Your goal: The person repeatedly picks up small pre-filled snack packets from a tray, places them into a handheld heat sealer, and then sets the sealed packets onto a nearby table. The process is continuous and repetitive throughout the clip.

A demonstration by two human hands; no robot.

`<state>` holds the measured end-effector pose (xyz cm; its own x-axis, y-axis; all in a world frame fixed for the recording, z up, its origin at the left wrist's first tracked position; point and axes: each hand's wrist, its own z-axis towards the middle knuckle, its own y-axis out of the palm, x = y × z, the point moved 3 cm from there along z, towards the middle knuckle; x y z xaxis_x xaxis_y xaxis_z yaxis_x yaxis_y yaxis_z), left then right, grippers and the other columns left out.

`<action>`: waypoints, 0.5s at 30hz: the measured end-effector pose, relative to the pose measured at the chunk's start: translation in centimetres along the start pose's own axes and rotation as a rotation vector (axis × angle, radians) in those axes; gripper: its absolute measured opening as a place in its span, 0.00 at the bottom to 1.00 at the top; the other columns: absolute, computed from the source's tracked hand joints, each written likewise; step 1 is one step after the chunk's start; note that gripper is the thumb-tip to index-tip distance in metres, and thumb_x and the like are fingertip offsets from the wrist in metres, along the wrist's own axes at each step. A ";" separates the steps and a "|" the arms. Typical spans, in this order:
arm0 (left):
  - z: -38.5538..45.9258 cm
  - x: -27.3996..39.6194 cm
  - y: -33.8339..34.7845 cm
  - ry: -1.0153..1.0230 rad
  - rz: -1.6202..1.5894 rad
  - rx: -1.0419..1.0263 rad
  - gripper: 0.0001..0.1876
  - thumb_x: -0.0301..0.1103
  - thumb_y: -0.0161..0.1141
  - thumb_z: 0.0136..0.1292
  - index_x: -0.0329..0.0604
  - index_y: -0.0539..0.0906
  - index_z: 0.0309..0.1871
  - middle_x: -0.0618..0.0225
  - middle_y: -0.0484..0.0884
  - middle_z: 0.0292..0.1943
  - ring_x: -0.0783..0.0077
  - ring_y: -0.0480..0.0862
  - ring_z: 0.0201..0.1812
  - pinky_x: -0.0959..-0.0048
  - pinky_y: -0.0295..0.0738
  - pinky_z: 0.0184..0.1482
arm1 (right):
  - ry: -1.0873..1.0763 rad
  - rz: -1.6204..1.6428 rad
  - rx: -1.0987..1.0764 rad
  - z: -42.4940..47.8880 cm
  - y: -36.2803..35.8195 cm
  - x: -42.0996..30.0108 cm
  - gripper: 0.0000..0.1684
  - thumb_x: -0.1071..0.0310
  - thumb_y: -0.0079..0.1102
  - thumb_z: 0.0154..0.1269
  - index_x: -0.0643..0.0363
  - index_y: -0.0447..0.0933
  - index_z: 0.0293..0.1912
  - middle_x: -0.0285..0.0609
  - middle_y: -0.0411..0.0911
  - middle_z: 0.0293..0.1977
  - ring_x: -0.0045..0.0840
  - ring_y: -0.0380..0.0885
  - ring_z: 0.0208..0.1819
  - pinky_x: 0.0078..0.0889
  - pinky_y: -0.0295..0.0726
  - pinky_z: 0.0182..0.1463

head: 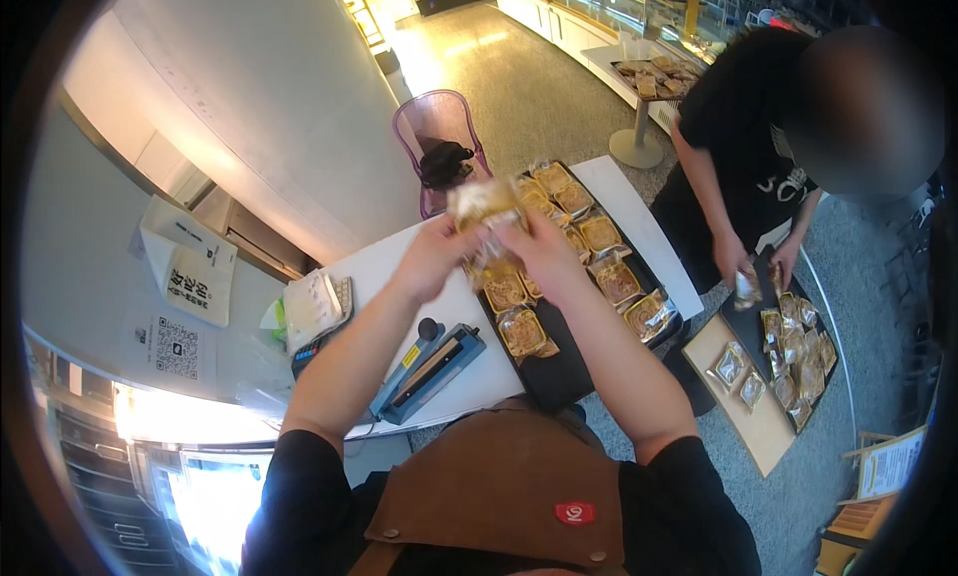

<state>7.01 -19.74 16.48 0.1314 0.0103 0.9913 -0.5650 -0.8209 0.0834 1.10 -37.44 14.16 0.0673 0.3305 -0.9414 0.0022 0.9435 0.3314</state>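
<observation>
My left hand [435,258] and my right hand [540,256] together grip a bagged pastry [485,200] above the white table [389,273]. Motion blurs the pastry and its clear wrapper. Beneath my hands lies a long black tray [557,363] with several bagged pastries [522,332] in yellow-rimmed holders. My right forearm passes over part of the tray. Nearer my body and left of the tray rests a blue impulse heat sealer [430,374], its arm with a dark round knob.
A co-worker [741,127] on the right handles bagged goods over another black tray [812,396] beside a wooden board [718,351]. A calculator [343,299] and papers [313,307] lie at left. Beyond the table stands a purple transparent chair [441,105] bearing a black bag [445,164].
</observation>
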 end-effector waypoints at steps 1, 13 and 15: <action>0.6 0.4 -1.1 -0.007 -0.027 0.058 0.20 0.36 0.66 0.76 0.39 0.80 0.65 0.65 0.88 0.54 0.69 0.87 0.55 0.64 0.82 0.61 | 0.018 -0.025 -0.018 1.7 0.5 -0.3 0.24 0.62 0.63 0.78 0.64 0.75 0.66 0.38 0.83 0.52 0.20 0.82 0.50 0.28 0.83 0.53; -5.9 1.4 -3.0 0.194 -0.096 0.073 0.18 0.34 0.68 0.74 0.35 0.85 0.62 0.64 0.89 0.52 0.73 0.87 0.52 0.70 0.82 0.56 | 0.080 -0.093 -0.164 -1.8 3.8 1.5 0.22 0.69 0.67 0.74 0.63 0.76 0.64 0.37 0.83 0.47 0.17 0.81 0.39 0.24 0.84 0.44; -7.3 -0.3 -2.9 0.119 0.021 0.049 0.16 0.33 0.69 0.73 0.36 0.86 0.59 0.67 0.90 0.49 0.76 0.86 0.48 0.72 0.82 0.53 | 0.121 -0.054 -0.156 -3.8 3.1 4.1 0.23 0.69 0.68 0.73 0.63 0.76 0.63 0.37 0.83 0.46 0.17 0.81 0.39 0.23 0.84 0.43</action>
<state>2.65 -13.19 16.67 0.0206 0.0587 0.9981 -0.5257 -0.8485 0.0608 -2.40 -33.10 11.08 -0.0494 0.2713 -0.9612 -0.1526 0.9491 0.2757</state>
